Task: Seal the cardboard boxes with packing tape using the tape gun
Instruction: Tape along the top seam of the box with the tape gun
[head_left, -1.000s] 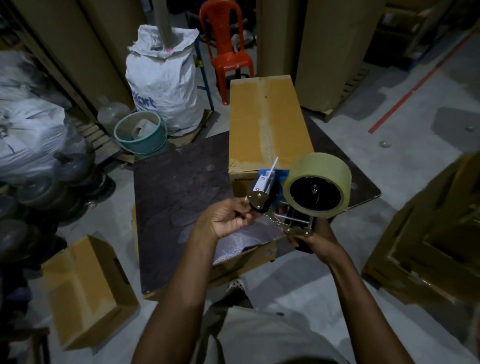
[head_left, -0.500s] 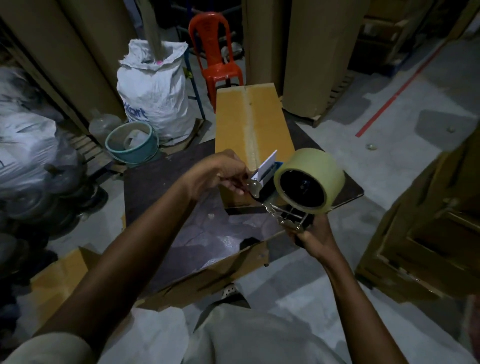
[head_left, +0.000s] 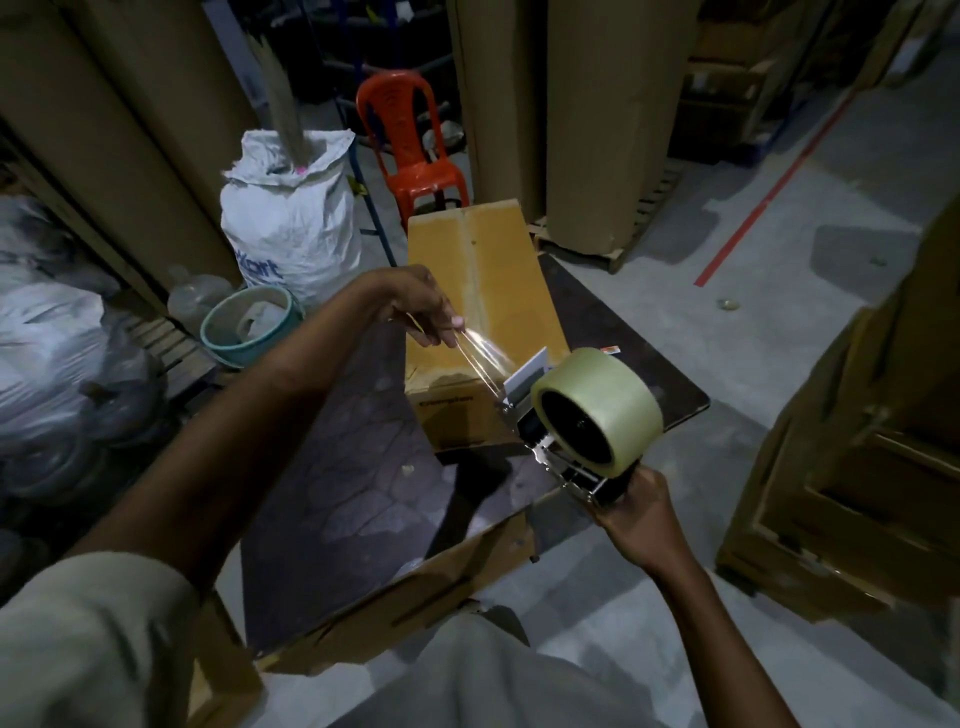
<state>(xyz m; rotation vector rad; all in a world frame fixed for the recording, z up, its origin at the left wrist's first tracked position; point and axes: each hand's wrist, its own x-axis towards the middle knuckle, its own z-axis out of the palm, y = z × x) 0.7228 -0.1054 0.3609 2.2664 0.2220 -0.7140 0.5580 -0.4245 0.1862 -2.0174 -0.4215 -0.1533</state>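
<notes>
We see the left hand (head_left: 415, 306) pinching the free end of a clear strip of packing tape (head_left: 480, 351) between thumb and fingertips. The strip stretches from there down to the metal-framed tape gun (head_left: 550, 452), which carries a pale yellowish tape roll (head_left: 602, 410). The right hand (head_left: 639, 512) has its fingers curled round the gun's handle, over the near right edge of the dark patterned board (head_left: 337, 493). The long brown cardboard box (head_left: 483, 280) lies along the board's far right side, flaps closed, just behind the strip.
</notes>
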